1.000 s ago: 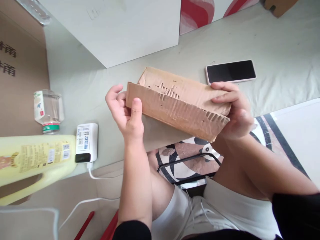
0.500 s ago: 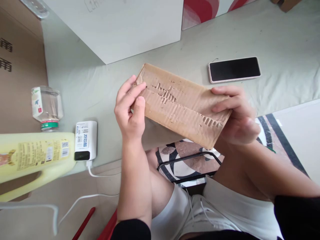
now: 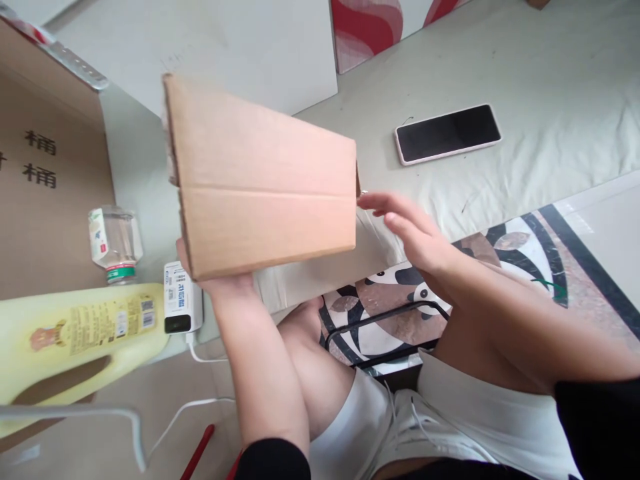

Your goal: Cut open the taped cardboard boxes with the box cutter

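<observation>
A brown cardboard box (image 3: 270,193) is raised over the cloth-covered surface, with a broad plain side and a crease facing the camera. My left hand (image 3: 225,281) holds it from below at its lower left corner; most of those fingers are hidden behind the cardboard. Close to the box's right end is my right hand (image 3: 410,230), fingers stretched out, the fingertips at or very near the edge. Whether they touch it is hard to tell.
A phone (image 3: 449,134) lies on the green cloth (image 3: 550,100) at the right. Leftward are a clear bottle (image 3: 117,240), a white plugged-in device (image 3: 183,297) and a yellow jug (image 3: 115,327). A large white box (image 3: 280,53) stands behind.
The box has turned from its torn, ridged face to a plain side and moved left, nearer the camera. My right hand has let go of its right end and opened.
</observation>
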Action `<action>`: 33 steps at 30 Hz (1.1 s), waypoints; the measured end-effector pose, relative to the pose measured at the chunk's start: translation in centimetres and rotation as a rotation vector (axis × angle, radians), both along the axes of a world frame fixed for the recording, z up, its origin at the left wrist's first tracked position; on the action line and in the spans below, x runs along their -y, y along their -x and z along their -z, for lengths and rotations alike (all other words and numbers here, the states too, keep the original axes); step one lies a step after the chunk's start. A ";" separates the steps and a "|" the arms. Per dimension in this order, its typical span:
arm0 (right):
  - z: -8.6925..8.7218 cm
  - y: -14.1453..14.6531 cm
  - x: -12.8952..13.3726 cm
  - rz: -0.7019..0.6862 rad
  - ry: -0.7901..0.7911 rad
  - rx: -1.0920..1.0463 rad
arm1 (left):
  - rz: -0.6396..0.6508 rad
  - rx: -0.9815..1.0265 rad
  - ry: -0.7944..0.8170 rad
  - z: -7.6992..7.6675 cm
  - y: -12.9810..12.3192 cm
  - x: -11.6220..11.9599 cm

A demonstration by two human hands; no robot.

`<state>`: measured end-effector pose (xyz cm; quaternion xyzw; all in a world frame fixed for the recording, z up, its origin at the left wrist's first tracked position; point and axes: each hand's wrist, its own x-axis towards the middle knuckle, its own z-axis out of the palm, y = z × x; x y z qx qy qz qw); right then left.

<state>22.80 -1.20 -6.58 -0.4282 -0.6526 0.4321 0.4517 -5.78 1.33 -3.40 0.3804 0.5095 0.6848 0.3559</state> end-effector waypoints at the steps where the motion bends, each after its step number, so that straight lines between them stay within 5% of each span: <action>1: -0.1 0.1 0.0 -0.093 -0.023 0.039 | 0.034 0.070 -0.052 0.0 -0.3 -0.1; 4: 0.0 0.9 0.0 -0.250 -0.170 0.114 | 0.063 0.208 -0.068 -0.2 -1.5 -0.3; 9: 0.8 1.3 0.3 -0.216 -0.242 0.249 | 0.174 0.345 0.194 -0.3 -2.7 -0.2; 17: -0.1 0.2 -0.2 -0.134 -0.456 0.277 | 0.546 0.160 0.455 2.3 -2.2 0.0; 26: -1.1 0.3 0.4 0.007 -0.652 0.311 | 0.813 -0.105 0.775 1.4 -1.8 1.5; 29: -1.4 0.6 0.8 0.014 -0.714 0.296 | 0.686 -0.342 0.788 1.6 -1.9 1.3; 33: -1.2 1.5 1.5 0.039 -0.778 0.328 | 0.226 -0.488 0.471 1.7 -2.1 0.6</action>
